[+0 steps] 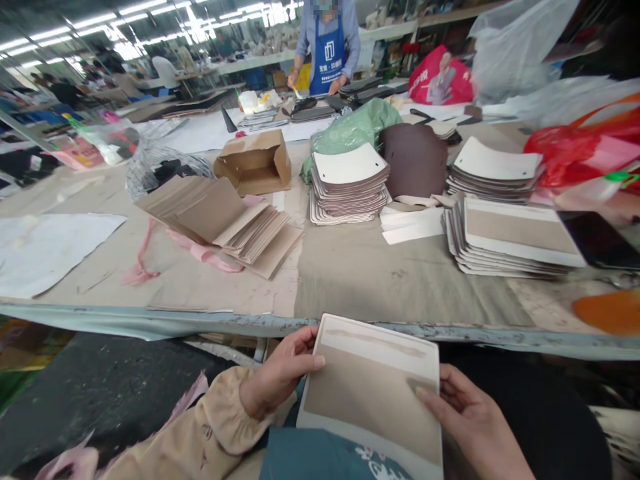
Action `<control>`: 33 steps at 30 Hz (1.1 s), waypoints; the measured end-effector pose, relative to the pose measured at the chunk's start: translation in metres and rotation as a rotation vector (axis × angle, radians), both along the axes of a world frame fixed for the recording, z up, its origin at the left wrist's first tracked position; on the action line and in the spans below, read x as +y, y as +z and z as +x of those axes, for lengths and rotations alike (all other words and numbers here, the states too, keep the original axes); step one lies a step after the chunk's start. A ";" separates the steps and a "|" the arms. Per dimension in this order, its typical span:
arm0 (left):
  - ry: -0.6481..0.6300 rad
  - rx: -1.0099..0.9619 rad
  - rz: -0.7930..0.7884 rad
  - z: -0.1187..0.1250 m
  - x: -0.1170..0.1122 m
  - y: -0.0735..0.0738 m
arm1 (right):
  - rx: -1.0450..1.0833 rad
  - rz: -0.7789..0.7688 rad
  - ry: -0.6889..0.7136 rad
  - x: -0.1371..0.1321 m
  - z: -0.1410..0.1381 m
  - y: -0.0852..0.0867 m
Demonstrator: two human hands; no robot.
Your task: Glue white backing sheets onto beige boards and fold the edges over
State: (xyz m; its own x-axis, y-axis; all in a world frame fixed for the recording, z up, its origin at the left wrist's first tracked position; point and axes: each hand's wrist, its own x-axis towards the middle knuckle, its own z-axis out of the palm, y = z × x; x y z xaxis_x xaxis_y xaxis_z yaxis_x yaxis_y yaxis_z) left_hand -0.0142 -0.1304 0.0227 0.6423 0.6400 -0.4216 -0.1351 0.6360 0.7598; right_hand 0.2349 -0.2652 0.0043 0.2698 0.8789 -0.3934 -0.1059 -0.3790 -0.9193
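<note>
A flat white panel point(370, 393) with a tan-brown rectangle and a brownish smear along its far edge rests at my lap, in front of the table edge. My left hand point(285, 367) grips its left edge, thumb on top and fingers beneath. At the right edge, my right hand point(465, 407) pinches the panel the same way, thumb pressing on the tan area. The near end of the panel is partly covered by teal cloth point(320, 453) with a white pattern.
On the table point(350, 280) lie a stack of brown cardboard sheets point(200, 213), an open carton point(255, 163), stacked curved pieces point(347, 187) and similar panels point(515, 233) with a phone point(600, 237) on them. Across the table stands a person in a blue apron point(329, 57).
</note>
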 end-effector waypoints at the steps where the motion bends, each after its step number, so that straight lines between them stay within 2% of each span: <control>1: -0.009 -0.015 0.008 0.003 0.003 0.004 | -0.004 0.008 0.002 0.000 0.000 0.000; 5: -0.027 -0.021 0.014 0.019 0.012 0.014 | 0.000 0.027 0.005 -0.001 -0.002 0.002; 10: 0.001 0.188 0.002 0.033 0.011 0.009 | 0.032 0.037 -0.012 -0.003 -0.002 0.001; 15: 0.023 0.272 0.013 0.034 0.008 0.003 | 0.056 0.041 -0.004 -0.003 0.001 -0.004; 24: 0.042 0.303 -0.001 0.035 0.008 0.007 | 0.111 0.107 0.003 -0.005 0.003 0.001; 29: 0.045 0.317 -0.007 0.034 0.007 0.006 | 0.125 0.153 -0.116 -0.003 0.006 0.000; 33: 0.041 0.298 -0.022 0.032 0.006 0.006 | 0.039 0.101 -0.121 0.005 0.000 0.006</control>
